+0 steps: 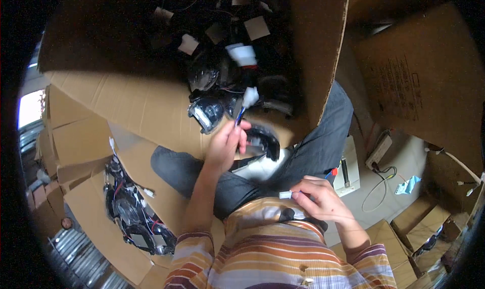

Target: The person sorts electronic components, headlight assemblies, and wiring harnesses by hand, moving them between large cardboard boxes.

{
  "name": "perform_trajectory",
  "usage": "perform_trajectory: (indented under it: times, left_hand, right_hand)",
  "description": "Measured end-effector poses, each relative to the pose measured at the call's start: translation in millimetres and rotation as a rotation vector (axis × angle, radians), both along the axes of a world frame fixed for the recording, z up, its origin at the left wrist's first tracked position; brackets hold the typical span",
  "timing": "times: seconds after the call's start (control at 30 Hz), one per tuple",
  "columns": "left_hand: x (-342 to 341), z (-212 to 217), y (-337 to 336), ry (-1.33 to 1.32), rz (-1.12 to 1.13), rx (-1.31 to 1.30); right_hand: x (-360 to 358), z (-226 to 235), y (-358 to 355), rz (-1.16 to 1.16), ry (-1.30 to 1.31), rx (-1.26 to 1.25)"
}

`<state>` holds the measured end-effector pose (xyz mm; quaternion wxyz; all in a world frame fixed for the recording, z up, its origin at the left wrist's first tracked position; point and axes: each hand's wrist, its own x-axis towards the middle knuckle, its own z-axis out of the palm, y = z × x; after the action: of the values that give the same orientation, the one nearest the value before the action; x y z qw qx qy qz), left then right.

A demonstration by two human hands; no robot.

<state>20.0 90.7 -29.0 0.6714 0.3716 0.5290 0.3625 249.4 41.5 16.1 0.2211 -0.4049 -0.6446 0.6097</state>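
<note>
My left hand point(228, 143) is raised in front of a large open carton, its fingers closed on a thin wire lead. A white plug connector point(250, 97) tops that lead, slightly blurred. Just beyond and beside this hand is a black lamp unit point(263, 141), partly hidden behind the fingers; whether the lead belongs to it I cannot tell. My right hand point(321, 199) stays low, near my striped shirt, pinching a small white connector point(285, 194) between thumb and fingers. The two connectors are apart.
Dark lamp units point(206, 112) with several pale tags fill the big cardboard carton point(136, 99) ahead. More wired lamp units point(132, 208) lie on cardboard at the left. A power strip point(379, 150) with cables is on the floor at right, near smaller cartons point(379, 243).
</note>
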Motion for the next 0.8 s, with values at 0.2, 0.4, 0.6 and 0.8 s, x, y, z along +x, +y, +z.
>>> perform_trajectory:
  times: [0.2, 0.4, 0.6, 0.8]
  left_hand:
    - [1, 29, -62, 0.035, -0.083, -0.053]
    - [-8, 28, -89, -0.021, -0.192, 0.153]
    - [-7, 37, -93, -0.073, -0.211, 0.167]
    - [-14, 35, -93, -0.26, -0.575, 0.297]
  right_hand:
    - [-15, 13, -8, 0.085, 0.0, 0.024]
    - [-25, 22, -7, 0.103, 0.017, 0.038]
    - [-27, 29, -6, 0.063, -0.017, -0.018]
    - [-24, 31, -3, 0.115, 0.065, 0.002]
